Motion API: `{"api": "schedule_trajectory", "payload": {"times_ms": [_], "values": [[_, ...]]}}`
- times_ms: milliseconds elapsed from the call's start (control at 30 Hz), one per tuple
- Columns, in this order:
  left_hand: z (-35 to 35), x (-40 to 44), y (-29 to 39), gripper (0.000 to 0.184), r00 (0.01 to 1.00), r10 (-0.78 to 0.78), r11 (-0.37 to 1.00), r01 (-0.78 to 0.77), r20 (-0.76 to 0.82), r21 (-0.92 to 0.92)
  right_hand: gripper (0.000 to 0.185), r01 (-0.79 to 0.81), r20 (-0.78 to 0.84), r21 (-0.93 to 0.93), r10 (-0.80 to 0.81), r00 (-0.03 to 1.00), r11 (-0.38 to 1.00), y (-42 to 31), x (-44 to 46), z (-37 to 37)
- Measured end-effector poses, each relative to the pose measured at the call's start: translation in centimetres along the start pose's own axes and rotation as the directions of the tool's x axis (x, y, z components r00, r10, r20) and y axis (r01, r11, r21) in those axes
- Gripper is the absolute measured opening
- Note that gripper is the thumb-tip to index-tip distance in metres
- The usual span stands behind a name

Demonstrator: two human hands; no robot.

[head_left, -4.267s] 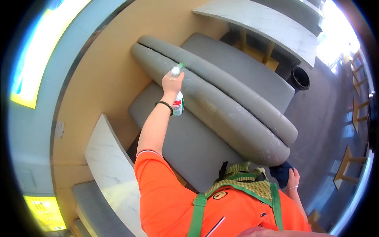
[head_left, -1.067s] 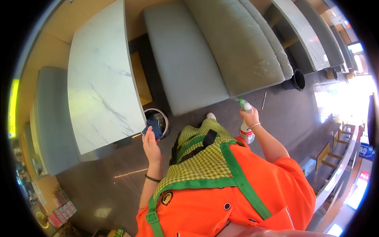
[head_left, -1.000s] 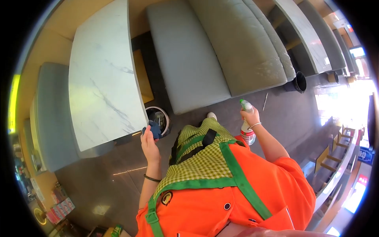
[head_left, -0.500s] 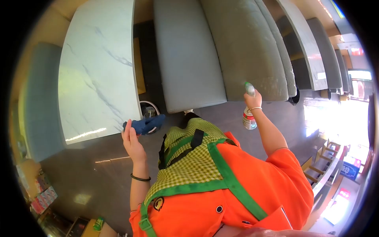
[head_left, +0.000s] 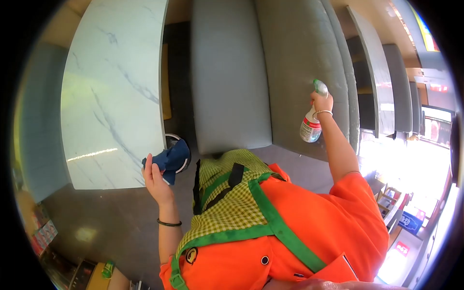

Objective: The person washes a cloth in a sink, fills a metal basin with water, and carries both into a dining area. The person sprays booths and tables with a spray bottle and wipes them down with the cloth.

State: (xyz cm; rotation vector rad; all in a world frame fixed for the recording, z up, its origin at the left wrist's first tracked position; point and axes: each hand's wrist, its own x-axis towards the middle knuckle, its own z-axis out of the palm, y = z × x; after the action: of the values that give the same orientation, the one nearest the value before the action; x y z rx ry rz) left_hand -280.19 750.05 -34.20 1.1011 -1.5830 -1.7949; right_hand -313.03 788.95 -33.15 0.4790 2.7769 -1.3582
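A dark blue cloth [head_left: 175,157] is gripped in my left hand [head_left: 157,181], beside the near corner of a white marble-patterned table [head_left: 113,96]. Part of the cloth hangs loose past my fingers, over a round bin on the floor. My right hand [head_left: 322,102] is wrapped round the neck of a spray bottle [head_left: 311,128] with a green nozzle and a red-and-white label. The bottle is tilted in front of the grey bench backrest [head_left: 302,63], its nozzle turned toward it. Whether a finger presses the trigger cannot be made out.
A grey bench seat [head_left: 232,87] lies between the table and the backrest. The white-rimmed bin [head_left: 183,164] stands by the table's near corner. Another marble-patterned table [head_left: 374,77] and more benches stand at right. A green item [head_left: 108,269] sits at lower left.
The view has shifted forward toward the bench. My right hand has moved up and right with the spray bottle, now against the backrest. My left hand still holds the cloth, slightly lower in view.
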Motion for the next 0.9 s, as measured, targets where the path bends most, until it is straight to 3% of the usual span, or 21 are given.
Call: {"api": "schedule_trajectory", "payload": {"times_ms": [67,200,300,367,500,600,700,767,900], "values": [[-0.1,0.1,-0.1,0.031,1.0,-0.001,1.0,0.001,-0.013,-0.007,0.012,-0.086,0.042,-0.068,0.089,0.995,0.994,-0.2,1.3,0.5],[-0.7,0.4,-0.5,0.031,1.0,0.017,1.0,-0.017,-0.003,0.021,0.011,-0.045,0.077,0.02,0.043,0.996,0.999,-1.2,2.0,1.8],[-1.1,1.5,-0.5,0.03,0.999,0.026,0.996,-0.028,0.024,0.081,0.013,-0.031,0.014,-0.007,0.031,0.999,0.999,-2.2,3.4,2.6],[-1.4,2.0,-0.4,0.03,0.999,0.024,0.993,-0.028,0.032,0.113,0.014,-0.041,0.058,-0.081,0.046,0.997,0.996,-2.7,4.9,2.6],[-1.6,4.3,0.7,0.03,0.999,-0.018,0.993,0.012,0.051,0.117,0.01,0.099,0.072,0.076,-0.105,0.992,0.992,-6.9,8.1,4.2],[-1.3,5.7,0.9,0.029,0.997,-0.053,0.992,0.046,0.057,0.119,0.017,0.082,-0.058,-0.13,-0.091,0.994,0.988,-11.2,10.3,5.7],[-0.7,6.5,0.8,0.03,0.994,-0.092,0.985,0.082,0.055,0.152,0.017,0.058,0.023,-0.164,-0.055,0.998,0.985,-12.9,13.5,6.7],[0.2,6.4,0.9,0.03,0.997,-0.06,0.988,0.053,0.049,0.144,0.017,0.121,0.031,-0.06,-0.119,0.992,0.991,-13.4,14.8,7.4],[0.3,5.9,-0.6,0.03,0.996,-0.086,0.986,0.084,0.011,0.145,0.02,0.13,-0.049,-0.155,-0.139,0.989,0.979,-14.7,18.3,8.8]]}}
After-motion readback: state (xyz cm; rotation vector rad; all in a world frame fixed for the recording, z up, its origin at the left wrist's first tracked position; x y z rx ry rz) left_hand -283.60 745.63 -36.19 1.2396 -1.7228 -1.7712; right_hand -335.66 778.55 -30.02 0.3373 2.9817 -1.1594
